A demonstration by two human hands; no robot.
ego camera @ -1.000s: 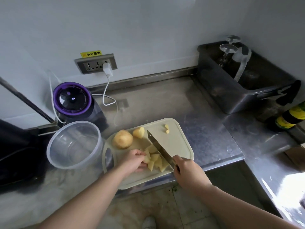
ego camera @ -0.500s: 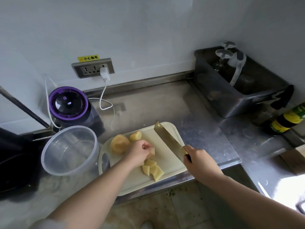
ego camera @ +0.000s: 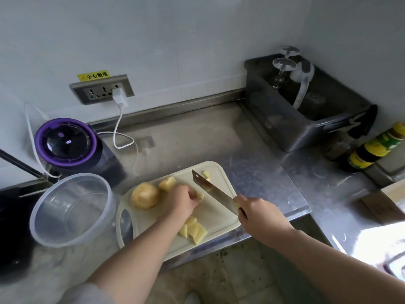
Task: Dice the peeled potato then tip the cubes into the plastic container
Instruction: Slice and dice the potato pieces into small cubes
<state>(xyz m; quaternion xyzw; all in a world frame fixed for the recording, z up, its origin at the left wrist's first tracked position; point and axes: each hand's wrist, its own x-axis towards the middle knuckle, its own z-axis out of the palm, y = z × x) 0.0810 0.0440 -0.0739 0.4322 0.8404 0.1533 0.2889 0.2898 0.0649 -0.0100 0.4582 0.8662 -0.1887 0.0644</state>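
The plastic container (ego camera: 72, 207) stands empty at the left, its rim just beside the cutting board (ego camera: 219, 213), whose near side runs along the front edge of the counter (ego camera: 219, 137). On the board lie a whole potato (ego camera: 145, 195) and a chunk (ego camera: 167, 183). Next comes the left hand (ego camera: 182, 199), fingers curled, pinching a mostly hidden potato piece (ego camera: 199, 195). The cut cubes (ego camera: 192, 230) sit near the board's front edge. The right hand (ego camera: 260, 216) wraps the knife (ego camera: 213, 191), hiding its handle. Bare counter lies behind and to the right.

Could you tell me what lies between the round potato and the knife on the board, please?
Head view: the left hand, holding a potato piece, lies between round potato and knife.
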